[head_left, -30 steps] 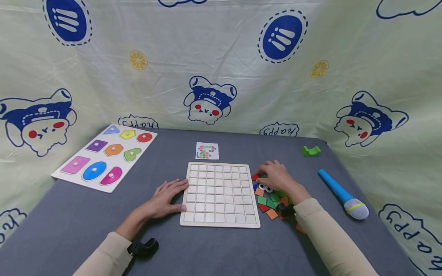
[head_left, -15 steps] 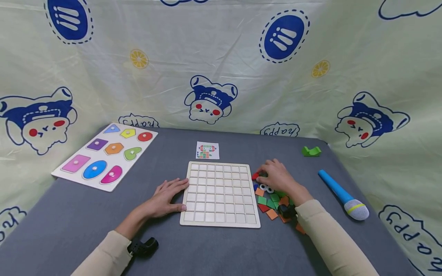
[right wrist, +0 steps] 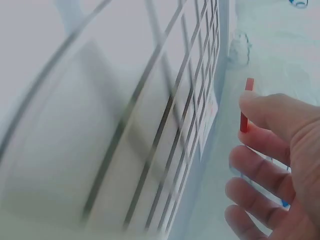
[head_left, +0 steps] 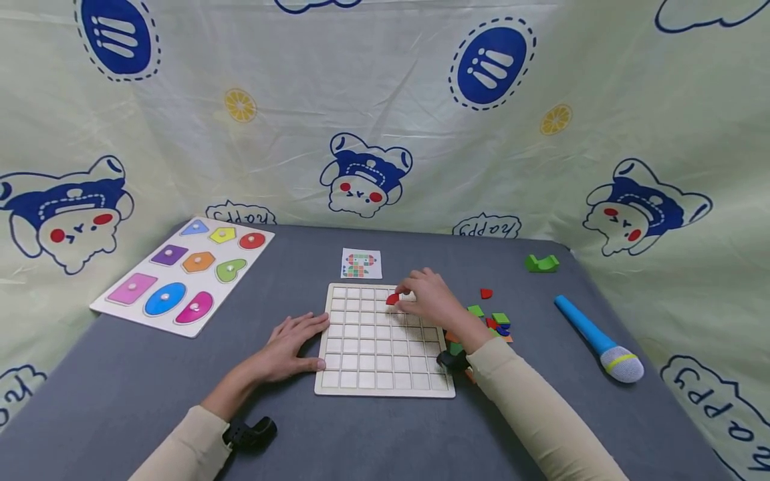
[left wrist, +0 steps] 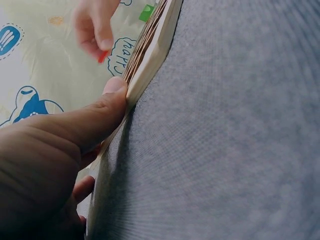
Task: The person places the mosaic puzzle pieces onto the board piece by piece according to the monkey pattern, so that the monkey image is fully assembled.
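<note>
A pale wooden grid board (head_left: 367, 347) lies on the grey table, its square cells bare. My left hand (head_left: 289, 347) rests along the board's left edge; in the left wrist view the thumb (left wrist: 116, 86) touches that edge. Over the far rows of the grid, my right hand (head_left: 428, 298) pinches a red quarter-round tile (head_left: 392, 299) between thumb and index finger. The right wrist view shows this tile (right wrist: 244, 122) edge-on, above the cells, with the other fingers loosely bent. Beside the board's right edge lies a pile of coloured tiles (head_left: 475, 311), partly hidden by the right forearm.
Behind the board lies a small pattern card (head_left: 361, 263). A shape puzzle board (head_left: 198, 261) with knobbed pieces lies at the far left. On the right are a blue toy microphone (head_left: 595, 337) and a green block (head_left: 542, 264). One red tile (head_left: 486, 293) lies apart from the pile.
My right hand has moved left from the tile pile to above the board, now with the red tile in its fingers. More of the pile shows. The left hand has stayed in place.
</note>
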{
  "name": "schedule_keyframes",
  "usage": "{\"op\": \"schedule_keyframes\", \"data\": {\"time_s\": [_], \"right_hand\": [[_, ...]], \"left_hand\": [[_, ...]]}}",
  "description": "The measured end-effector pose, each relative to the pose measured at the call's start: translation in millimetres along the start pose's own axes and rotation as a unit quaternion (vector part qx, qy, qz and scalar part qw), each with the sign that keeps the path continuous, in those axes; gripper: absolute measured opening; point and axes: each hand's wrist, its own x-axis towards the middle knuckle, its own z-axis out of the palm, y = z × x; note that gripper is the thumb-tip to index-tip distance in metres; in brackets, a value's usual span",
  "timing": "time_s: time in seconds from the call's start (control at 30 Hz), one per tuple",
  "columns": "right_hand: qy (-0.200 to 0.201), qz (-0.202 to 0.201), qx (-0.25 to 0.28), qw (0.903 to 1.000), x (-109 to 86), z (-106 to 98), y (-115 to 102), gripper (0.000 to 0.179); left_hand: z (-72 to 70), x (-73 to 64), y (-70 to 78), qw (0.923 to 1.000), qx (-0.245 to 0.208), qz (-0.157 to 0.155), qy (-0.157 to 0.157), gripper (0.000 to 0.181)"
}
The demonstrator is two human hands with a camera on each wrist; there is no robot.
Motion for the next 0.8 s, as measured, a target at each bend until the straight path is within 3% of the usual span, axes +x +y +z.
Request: {"op": "schedule_keyframes", "data": {"time_s": [0.3,0.8], "right_hand": [[-0.031,-0.033,-0.009,0.9989,25.4,17.4,-34.3,0.019],[-0.065,-0.006,-0.007,0.9979,46.0,30.9,-49.3,0.021]], "left_hand": [[-0.2,0.5,1.1,0.9999,-0.001,-0.012,-0.005,0.074],[1.4,0.2,1.8,0.9999,0.002,-0.01,-0.004,0.074]]}}
